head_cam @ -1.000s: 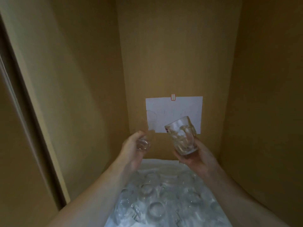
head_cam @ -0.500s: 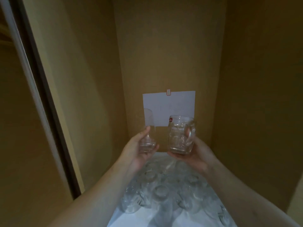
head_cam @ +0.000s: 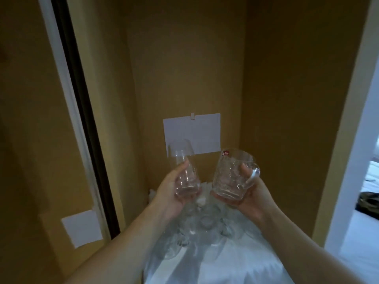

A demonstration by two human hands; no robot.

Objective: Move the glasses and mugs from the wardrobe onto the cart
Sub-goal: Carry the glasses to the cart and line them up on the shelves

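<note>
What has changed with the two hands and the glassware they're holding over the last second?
The left hand has turned its tall glass from foreshortened to nearly upright, so its whole side shows. The right hand has righted its tilted mug, handle now to the right. Both sit higher above the shelf glassware, seeming drawn back. Nothing was let go; the white sheet stays on the back wall.

A home, seen from inside a wooden wardrobe (head_cam: 184, 68) with a sliding door (head_cam: 67, 119). A doorway (head_cam: 367, 181) on the right shows a carpeted room beyond.
</note>
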